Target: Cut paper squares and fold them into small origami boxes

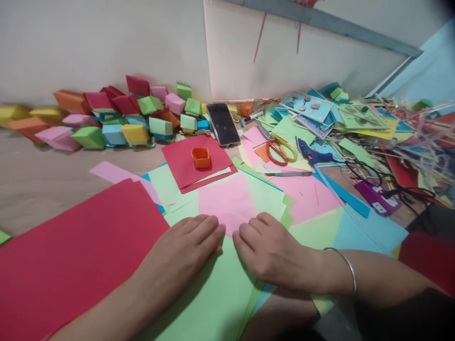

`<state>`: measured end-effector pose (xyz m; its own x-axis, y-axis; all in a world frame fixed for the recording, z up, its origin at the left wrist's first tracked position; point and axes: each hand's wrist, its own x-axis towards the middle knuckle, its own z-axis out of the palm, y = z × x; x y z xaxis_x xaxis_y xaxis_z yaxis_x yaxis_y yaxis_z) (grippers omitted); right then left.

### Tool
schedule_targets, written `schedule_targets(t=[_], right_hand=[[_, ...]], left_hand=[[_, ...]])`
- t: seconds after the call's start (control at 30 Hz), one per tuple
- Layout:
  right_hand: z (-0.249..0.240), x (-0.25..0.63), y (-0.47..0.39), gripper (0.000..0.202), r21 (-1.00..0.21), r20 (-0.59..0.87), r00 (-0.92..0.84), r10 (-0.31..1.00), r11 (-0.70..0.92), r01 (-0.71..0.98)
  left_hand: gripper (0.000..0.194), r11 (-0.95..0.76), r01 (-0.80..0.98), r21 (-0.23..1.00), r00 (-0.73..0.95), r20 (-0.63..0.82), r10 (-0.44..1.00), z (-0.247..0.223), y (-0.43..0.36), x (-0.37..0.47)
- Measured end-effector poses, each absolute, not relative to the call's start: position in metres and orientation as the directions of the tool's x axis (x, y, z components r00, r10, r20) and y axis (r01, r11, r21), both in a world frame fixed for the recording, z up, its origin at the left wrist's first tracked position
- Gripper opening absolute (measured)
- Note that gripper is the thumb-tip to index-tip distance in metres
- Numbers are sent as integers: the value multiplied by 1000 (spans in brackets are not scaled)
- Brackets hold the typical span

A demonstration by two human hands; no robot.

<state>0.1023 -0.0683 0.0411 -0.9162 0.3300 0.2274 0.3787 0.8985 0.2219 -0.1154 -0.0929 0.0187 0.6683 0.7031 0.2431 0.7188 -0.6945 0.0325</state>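
Note:
My left hand (194, 244) lies at the near left of a pink paper (227, 201), its fingers curled together over the edge. Opposite it, my right hand (265, 246) is closed at the paper's near right, with a small gap between the two hands. Both thumbs are mostly hidden. Under the hands spreads a light green sheet (209, 293). Beyond them, a small orange folded paper ring (201, 158) sits on a red square sheet (181, 166). Large red sheets (81, 255) lie left of my left hand.
Folded paper boxes (124, 104) line the wall at the back left. A phone (223, 124), scissors (282, 149), a blue glue gun (314, 154) and a metal blade (289, 174) lie beyond my hands. Sticks, cards and a purple power strip (377, 196) crowd the right.

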Motion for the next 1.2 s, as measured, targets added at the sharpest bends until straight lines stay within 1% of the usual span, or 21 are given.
schedule_targets(t=[0.07, 0.13, 0.2, 0.3, 0.43, 0.5, 0.57, 0.67, 0.73, 0.8, 0.9, 0.97, 1.0, 1.1, 1.2], right_hand=[[47, 105, -62, 21, 247, 227, -883, 410, 853, 460], [52, 107, -56, 26, 268, 203, -853, 482, 810, 521], [55, 109, -51, 29, 277, 190, -847, 496, 801, 531], [52, 110, -45, 18, 265, 229, -868, 441, 830, 491], [48, 114, -37, 22, 173, 306, -896, 323, 906, 386], [46, 116, -32, 24, 85, 289, -911, 293, 940, 329], [44, 118, -27, 23, -56, 254, -923, 288, 957, 283], [37, 120, -17, 14, -308, 184, -918, 351, 908, 285], [36, 122, -10, 13, -437, 116, -910, 399, 843, 314], [37, 123, -5, 10, -527, 51, -911, 409, 786, 324], [40, 123, -3, 8, -608, 23, -902, 432, 722, 330], [40, 121, -5, 12, -616, 28, -864, 503, 689, 381], [38, 119, -6, 13, -601, 32, -838, 545, 680, 419], [29, 114, -13, 18, -501, 66, -761, 645, 681, 534], [21, 109, -18, 20, -407, 110, -728, 676, 699, 588]], left_hand=[[23, -672, 741, 6, 646, 265, 715, 16, -92, -119], [20, -656, 755, 7, 633, 256, 731, 15, -93, -121], [15, -649, 761, 26, 629, 219, 746, 15, -93, -121], [15, -642, 765, 39, 626, 184, 757, 16, -94, -119], [15, -645, 761, 66, 627, 179, 758, 14, -97, -117], [15, -649, 755, 91, 631, 164, 758, 14, -98, -116], [16, -662, 740, 118, 648, 138, 749, 14, -101, -115], [19, -693, 713, 111, 678, 144, 721, 14, -103, -116], [23, -707, 703, 82, 689, 171, 705, 13, -104, -117], [26, -718, 694, 59, 700, 183, 691, 12, -104, -118], [30, -725, 688, 20, 709, 194, 678, 11, -104, -118], [32, -724, 689, 0, 711, 194, 676, 11, -105, -116], [33, -721, 693, -6, 708, 192, 679, 11, -105, -115], [31, -704, 710, -17, 694, 188, 695, 12, -106, -112], [28, -694, 719, -30, 686, 192, 702, 12, -107, -110]])
